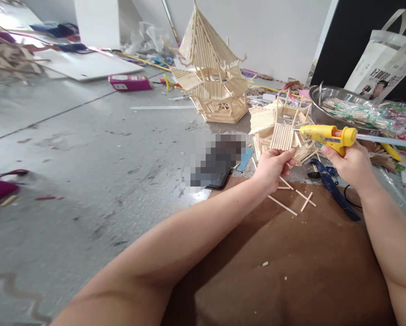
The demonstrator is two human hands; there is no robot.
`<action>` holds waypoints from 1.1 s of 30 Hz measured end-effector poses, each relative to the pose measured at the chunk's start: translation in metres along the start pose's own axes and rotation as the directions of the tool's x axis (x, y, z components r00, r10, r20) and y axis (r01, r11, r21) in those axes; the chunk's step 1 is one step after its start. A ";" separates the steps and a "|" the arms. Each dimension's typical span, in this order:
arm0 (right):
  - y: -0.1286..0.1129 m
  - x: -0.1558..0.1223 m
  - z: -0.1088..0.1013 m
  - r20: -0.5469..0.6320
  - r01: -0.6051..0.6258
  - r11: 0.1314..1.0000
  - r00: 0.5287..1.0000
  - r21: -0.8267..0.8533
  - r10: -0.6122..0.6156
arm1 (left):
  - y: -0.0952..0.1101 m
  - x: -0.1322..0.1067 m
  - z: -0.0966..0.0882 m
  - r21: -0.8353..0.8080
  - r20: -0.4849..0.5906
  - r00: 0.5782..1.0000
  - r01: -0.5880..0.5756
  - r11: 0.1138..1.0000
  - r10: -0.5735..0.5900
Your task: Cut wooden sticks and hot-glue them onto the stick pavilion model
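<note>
Between the fingers of my left hand (274, 165) is a small panel of wooden sticks (282, 136) laid side by side. My right hand (354, 165) is wrapped round the handle of a yellow hot glue gun (325, 134); a clear glue stick (386, 139) juts from its back. The gun's nozzle comes close to the panel's upper right edge; whether they touch I cannot tell. Just behind the panel stands a partly built stick structure (261, 119) with upright sticks. Below my right hand lies a dark blue hand cutter (335, 190).
A tall stick pagoda (219, 90) stands behind. A phone (219, 179) lies left of my left hand. Loose sticks (282, 204) are scattered on the brown board (291, 262). At right are a metal bowl (316, 97) with bagged sticks and a white tote bag (379, 63).
</note>
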State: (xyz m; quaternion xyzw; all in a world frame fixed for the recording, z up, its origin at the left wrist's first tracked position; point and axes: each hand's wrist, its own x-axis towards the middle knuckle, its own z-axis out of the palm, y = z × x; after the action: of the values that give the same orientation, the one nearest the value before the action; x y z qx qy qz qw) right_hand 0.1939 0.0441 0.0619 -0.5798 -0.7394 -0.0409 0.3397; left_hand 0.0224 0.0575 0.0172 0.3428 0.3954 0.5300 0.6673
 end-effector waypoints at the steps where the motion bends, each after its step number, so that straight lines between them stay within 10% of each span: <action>1: 0.000 0.000 0.000 0.000 -0.003 1.000 1.000 -0.009 0.003 | 0.000 0.000 0.000 -0.001 0.001 1.000 -0.002 1.000 0.002; 33: -0.004 -0.001 0.003 -0.010 0.047 0.995 0.999 -0.091 -0.048 | 0.001 0.002 -0.003 -0.065 0.062 0.998 0.004 0.998 0.000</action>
State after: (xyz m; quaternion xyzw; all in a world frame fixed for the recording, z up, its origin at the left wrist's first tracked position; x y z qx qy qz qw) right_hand 0.1889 0.0436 0.0607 -0.5767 -0.7482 -0.0860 0.3166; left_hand 0.0197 0.0595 0.0168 0.3369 0.3576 0.5312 0.6903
